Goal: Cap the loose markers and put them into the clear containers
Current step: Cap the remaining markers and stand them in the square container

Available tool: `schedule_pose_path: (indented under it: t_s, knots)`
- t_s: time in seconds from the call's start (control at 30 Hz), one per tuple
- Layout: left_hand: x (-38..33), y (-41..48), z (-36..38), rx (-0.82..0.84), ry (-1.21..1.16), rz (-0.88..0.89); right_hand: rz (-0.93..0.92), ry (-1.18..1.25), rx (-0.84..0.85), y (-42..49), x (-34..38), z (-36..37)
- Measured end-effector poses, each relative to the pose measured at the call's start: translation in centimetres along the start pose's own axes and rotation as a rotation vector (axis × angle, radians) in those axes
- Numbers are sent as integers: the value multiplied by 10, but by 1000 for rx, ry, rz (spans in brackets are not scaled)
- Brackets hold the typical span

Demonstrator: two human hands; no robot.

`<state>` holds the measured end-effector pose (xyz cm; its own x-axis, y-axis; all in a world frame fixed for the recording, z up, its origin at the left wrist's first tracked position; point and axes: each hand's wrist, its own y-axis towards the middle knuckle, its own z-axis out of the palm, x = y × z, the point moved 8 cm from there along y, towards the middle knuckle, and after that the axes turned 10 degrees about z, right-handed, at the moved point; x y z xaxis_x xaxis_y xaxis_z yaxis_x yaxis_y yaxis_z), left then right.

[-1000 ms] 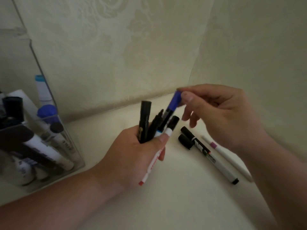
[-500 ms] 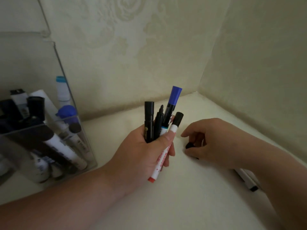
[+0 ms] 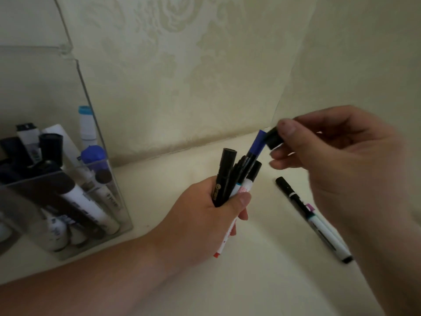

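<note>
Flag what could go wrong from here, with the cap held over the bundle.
1. The right hand pinches the black cap beside the blue-capped marker; in the crowded bundle it may miss the black marker that looks uncapped and smear ink.
2. The left hand holds the bundle in one grip; pushing a cap on could loosen it, and the red-ended marker, hanging lowest, may slip out.

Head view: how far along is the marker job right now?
Done: the clear container at the left already holds several markers. In hand: the left hand grips a bunch of markers, and the right hand pinches a black cap beside them. Left: seat that cap, store the bunch, and collect the black-capped white marker lying on the surface.
</note>
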<state>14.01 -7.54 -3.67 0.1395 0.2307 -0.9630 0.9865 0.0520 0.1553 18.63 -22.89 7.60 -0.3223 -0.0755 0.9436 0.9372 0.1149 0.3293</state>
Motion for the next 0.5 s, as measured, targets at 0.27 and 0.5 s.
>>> schedule_pose_path:
  t_s: [0.27, 0.5]
  knots:
    - [-3, 0, 2, 2, 111, 36, 29, -334, -21, -6, -14, 12]
    - [-4, 0, 2, 24, 121, 53, -57, -496, 92, -8, -9, 19]
